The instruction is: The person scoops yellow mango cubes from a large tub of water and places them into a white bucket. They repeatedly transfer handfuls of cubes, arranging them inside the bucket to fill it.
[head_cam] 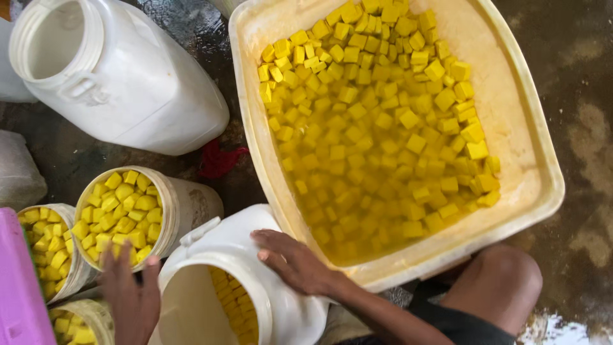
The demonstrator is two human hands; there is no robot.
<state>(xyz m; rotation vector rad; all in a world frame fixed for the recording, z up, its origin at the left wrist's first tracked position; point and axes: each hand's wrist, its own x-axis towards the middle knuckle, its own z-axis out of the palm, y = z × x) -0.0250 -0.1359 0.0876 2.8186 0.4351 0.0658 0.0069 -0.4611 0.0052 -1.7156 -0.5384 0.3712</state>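
hands (211, 281) on white jug (255, 281), yellow cubes (377, 121)

White jug (242, 281): base cut off by bottom edge. Purple crate (19, 287): mostly cropped at left. Lower yellow cubes (357, 211): blurred beneath cloudy liquid.

Two white jugs (121, 76) (249, 287), three small buckets (128, 211) (54, 249) (80, 322) (all holding yellow cubes), one tub (530, 153), two hands (131, 297) (294, 259).

Soft, even daylight w/ faint shadows, glare on wet floor (562, 329) bottom right, slight blur throughout.
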